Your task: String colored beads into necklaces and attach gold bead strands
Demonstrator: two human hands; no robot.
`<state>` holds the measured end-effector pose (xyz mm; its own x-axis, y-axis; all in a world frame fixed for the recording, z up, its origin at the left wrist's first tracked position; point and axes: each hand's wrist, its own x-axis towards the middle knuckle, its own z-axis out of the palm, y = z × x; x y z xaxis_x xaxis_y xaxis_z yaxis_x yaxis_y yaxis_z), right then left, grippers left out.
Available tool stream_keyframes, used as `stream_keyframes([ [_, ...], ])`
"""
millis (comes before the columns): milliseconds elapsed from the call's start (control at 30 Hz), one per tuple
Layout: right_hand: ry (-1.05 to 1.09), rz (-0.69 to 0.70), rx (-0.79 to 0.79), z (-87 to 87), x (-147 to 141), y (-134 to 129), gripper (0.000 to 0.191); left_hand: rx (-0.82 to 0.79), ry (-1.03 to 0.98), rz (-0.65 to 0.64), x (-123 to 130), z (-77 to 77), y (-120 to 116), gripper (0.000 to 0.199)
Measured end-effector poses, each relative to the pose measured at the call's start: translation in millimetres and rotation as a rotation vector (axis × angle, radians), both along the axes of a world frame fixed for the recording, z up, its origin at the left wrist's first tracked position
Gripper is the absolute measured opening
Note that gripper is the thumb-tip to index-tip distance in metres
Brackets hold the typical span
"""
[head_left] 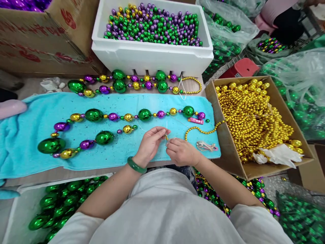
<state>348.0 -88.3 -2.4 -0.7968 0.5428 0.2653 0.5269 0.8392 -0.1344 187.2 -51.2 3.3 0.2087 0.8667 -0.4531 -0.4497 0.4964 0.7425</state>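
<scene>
Over the front of the blue towel [152, 101], my left hand [152, 140] pinches a thin white string with small gold beads [167, 136] on it. Close on its right, my right hand [181, 150] has its fingers closed on the lower part of that string. Beyond both hands a bead strand [93, 115] of green, purple and gold balls curves in a U that bends at the left. A short chain of small gold beads [200, 128] lies to the right, reaching the carton's edge. Near it are a pink lighter-like object [195, 121] and small scissors [207, 146].
A white foam box [152, 56] of small mixed beads stands behind a finished-looking strand [119, 85]. At the right is a carton [243, 172] full of gold beads. Large green balls [54, 206] fill a container at lower left. A red stool [245, 67] and bead bags stand beyond.
</scene>
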Motion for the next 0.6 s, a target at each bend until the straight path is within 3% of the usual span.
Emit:
stream_keyframes([
  [233,0.003,-0.021,-0.12,-5.5,3,-6,0.02,0.02,0.039,0.034,4,-2.1,0,0.024],
  [333,0.179,-0.086,-0.246,0.4,5,-6,0.017,0.047,0.054,0.027,5,0.1,0,0.022],
  [433,0.623,-0.411,-0.472,9.9,8,0,0.015,0.111,0.077,-0.011,5,3.2,-2,0.023],
  [500,0.903,-0.666,-0.72,15.2,10,7,0.014,0.143,0.089,-0.046,5,5.4,-4,0.033],
  [533,1.004,-0.745,-0.877,17.3,11,11,0.015,0.151,0.094,-0.062,5,6.4,-5,0.04],
  [600,1.137,-0.779,-1.192,20.5,11,17,0.02,0.159,0.106,-0.094,5,8.2,-6,0.049],
])
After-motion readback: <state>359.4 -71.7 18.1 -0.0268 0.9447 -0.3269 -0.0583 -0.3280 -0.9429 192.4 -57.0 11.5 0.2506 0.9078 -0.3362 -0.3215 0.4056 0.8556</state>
